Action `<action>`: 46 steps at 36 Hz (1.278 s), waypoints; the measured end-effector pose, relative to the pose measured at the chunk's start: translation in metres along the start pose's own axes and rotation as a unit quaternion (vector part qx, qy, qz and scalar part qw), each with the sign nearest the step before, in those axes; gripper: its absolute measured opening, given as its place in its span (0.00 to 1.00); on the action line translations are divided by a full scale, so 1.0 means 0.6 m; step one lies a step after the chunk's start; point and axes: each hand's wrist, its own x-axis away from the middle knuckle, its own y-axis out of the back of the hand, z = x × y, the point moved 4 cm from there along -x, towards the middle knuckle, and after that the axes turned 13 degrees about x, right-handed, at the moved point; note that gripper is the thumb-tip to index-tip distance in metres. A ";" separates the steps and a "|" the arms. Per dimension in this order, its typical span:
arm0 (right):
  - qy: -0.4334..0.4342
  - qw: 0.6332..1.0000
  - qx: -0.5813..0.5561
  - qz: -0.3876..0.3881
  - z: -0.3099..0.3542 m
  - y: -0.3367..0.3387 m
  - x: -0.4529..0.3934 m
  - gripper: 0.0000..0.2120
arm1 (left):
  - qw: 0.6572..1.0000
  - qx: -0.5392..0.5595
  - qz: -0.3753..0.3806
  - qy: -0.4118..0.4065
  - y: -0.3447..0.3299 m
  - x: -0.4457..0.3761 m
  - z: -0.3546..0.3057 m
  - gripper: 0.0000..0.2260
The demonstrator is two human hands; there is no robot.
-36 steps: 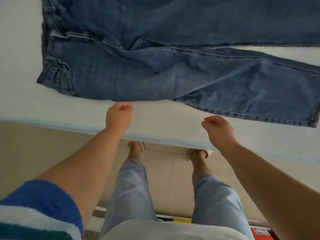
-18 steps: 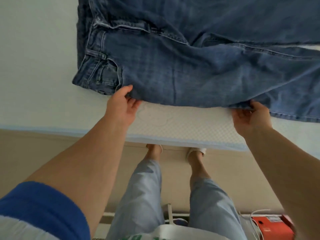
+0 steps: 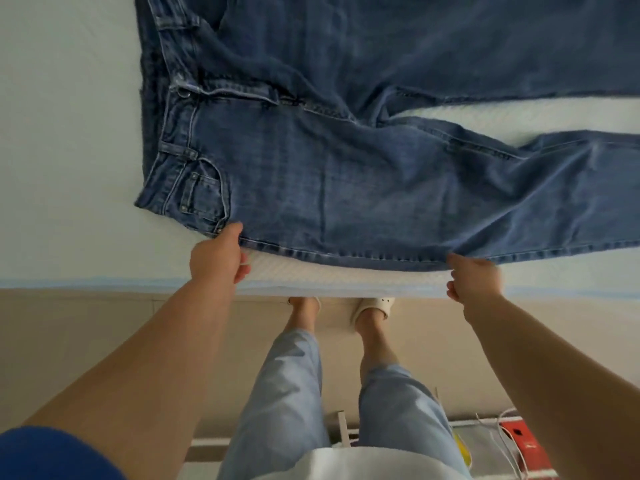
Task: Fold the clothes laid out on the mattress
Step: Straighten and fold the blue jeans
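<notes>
A pair of blue jeans (image 3: pixel 346 161) lies spread across the white mattress (image 3: pixel 69 133), filling the frame from about 11 o'clock round to 3 o'clock. The waistband sits toward 10 o'clock, with a front pocket and its rivets near the lower left corner of the denim, and the two legs run off toward 2 and 3 o'clock with a wedge of bare mattress showing between them. The near side seam of the closer leg runs roughly level across the middle of the view, just in from the mattress edge.

The left hand (image 3: pixel 218 256) grips that near seam below the pocket, thumb on top of the cloth and fingers curled beneath it, so the edge is raised a little off the mattress. The right hand (image 3: pixel 474 277), toward 4 o'clock from centre, pinches the same seam farther along the leg, thumb over the fabric and fingers tucked under; the denim puckers into folds above this hold. The two hands are well apart, with a stretch of seam drawn between them.

Below the mattress edge, at 6 o'clock, the person's legs in light blue trousers (image 3: pixel 287 403) and pale slippers (image 3: pixel 375 306) stand on a beige floor (image 3: pixel 86 330). A blue sleeve (image 3: pixel 45 455) shows at 7 o'clock, and a red box (image 3: pixel 523 441) with white cords lies near 5 o'clock.
</notes>
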 end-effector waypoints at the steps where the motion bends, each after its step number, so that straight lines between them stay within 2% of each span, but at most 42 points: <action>1: 0.051 0.998 0.032 -0.020 0.018 0.007 0.006 0.12 | 1.000 -0.021 0.010 -0.002 0.003 0.005 -0.006 0.15; 3: 0.138 0.986 0.082 -0.046 0.058 0.019 0.022 0.10 | 0.997 -0.064 0.021 -0.033 0.011 0.018 -0.027 0.15; 5: 0.213 0.969 0.108 -0.060 0.110 0.025 0.037 0.04 | 0.986 -0.117 0.024 -0.115 0.011 0.029 -0.064 0.16; 8: 0.302 0.947 0.095 -0.060 0.204 0.024 0.051 0.03 | 0.942 -0.194 0.022 -0.273 -0.009 0.040 -0.136 0.18; 10: 0.352 0.930 0.091 -0.058 0.275 0.017 0.054 0.02 | 0.915 -0.234 0.031 -0.328 -0.037 0.038 -0.185 0.15; 12: 0.398 0.909 0.110 -0.059 0.346 0.005 0.054 0.04 | 0.913 -0.246 0.032 -0.323 -0.065 0.018 -0.231 0.11; 15: 0.452 0.869 0.190 -0.062 0.432 -0.020 0.044 0.12 | 0.926 -0.209 -0.030 -0.313 -0.081 -0.023 -0.298 0.21; 17: 0.495 0.811 0.304 -0.070 0.469 -0.039 0.037 0.17 | 0.919 -0.209 -0.081 -0.324 -0.081 -0.046 -0.337 0.27; 19: 0.524 0.732 0.431 -0.071 0.486 -0.059 0.028 0.22 | 0.915 -0.244 -0.115 -0.301 -0.082 -0.073 -0.365 0.33; 21: 0.531 0.694 0.483 -0.060 0.490 -0.071 0.016 0.23 | 0.915 -0.279 -0.114 -0.268 -0.082 -0.096 -0.383 0.35; 24: 0.544 0.697 0.463 -0.063 0.486 -0.075 0.002 0.18 | 0.919 -0.254 -0.052 -0.297 -0.089 -0.113 -0.403 0.21; 27: 0.550 0.714 0.431 -0.051 0.484 -0.078 -0.005 0.14 | 0.916 -0.211 -0.022 -0.340 -0.098 -0.122 -0.422 0.14; 29: 0.546 0.725 0.418 -0.043 0.495 -0.081 -0.006 0.13 | 0.931 -0.169 0.001 -0.322 -0.106 -0.138 -0.438 0.17; 32: 0.539 0.753 0.376 -0.035 0.531 -0.080 -0.001 0.13 | 0.955 -0.099 0.022 -0.277 -0.115 -0.157 -0.471 0.29; 35: 0.566 0.752 0.322 -0.101 0.595 -0.077 0.010 0.16 | 0.965 -0.011 0.072 -0.252 -0.132 -0.175 -0.511 0.32; 37: 0.573 0.749 0.295 -0.154 0.647 -0.079 0.014 0.19 | 0.966 0.033 0.103 -0.234 -0.143 -0.188 -0.530 0.30; 39: 0.560 0.750 0.299 -0.185 0.697 -0.084 0.011 0.19 | 0.964 0.063 0.110 -0.233 -0.147 -0.200 -0.542 0.24; 43: 0.522 0.737 0.384 -0.192 0.750 -0.097 0.001 0.15 | 0.954 0.112 0.140 -0.239 -0.146 -0.210 -0.542 0.05; 46: 0.515 0.727 0.424 -0.163 0.766 -0.097 0.007 0.09 | 0.948 0.144 0.161 -0.232 -0.142 -0.215 -0.539 0.01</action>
